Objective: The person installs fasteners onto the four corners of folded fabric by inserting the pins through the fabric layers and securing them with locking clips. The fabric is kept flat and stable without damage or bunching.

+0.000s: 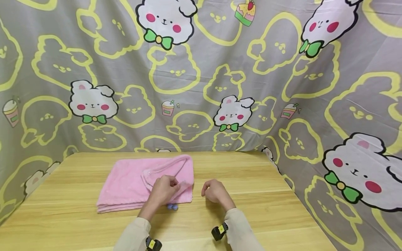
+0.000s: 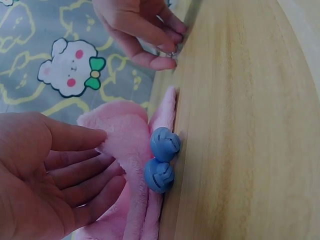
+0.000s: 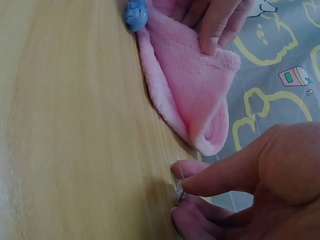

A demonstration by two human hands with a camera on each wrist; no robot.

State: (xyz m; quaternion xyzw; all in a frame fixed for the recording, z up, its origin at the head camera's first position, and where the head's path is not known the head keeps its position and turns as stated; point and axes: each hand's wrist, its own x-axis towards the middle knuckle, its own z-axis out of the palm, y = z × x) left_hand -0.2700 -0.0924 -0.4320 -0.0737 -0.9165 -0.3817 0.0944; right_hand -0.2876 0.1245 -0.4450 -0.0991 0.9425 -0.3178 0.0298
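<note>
Item 1: left grip point(image 1: 164, 189), a person's bare hand. I have it holding the flap of the pink towel between thumb and fingers, the lower fingers slightly bent behind the fabric.

Item 2: right grip point(image 1: 216, 191), the other bare hand, to the right of the left grip and apart from it. I see it pinching a thin metal pin between thumb and fingertips, low over the desk; whether the fingers touch the wood, I cannot tell.

Item 3: pin point(image 3: 180, 168), in the right grip, its slim shaft sticking out past the fingertips; a small clear piece shows beside it, too blurred for me to describe.

Item 4: pink towel point(image 1: 130, 181), fluffy, folded in layers, lying beneath the left grip and spreading to its left and beyond; its flap is turned back at the left grip's fingers. The right grip is clear of it, off its right edge.

Item 5: blue knobs point(image 2: 165, 144), two, rounded and grooved, side by side at the towel's near edge, just on my side of the left grip.

Item 6: desk point(image 1: 251, 216), pale wood grain, under both grips.

Item 7: curtain point(image 1: 176, 59), grey with rabbits and yellow outlines, beyond both grips
</note>
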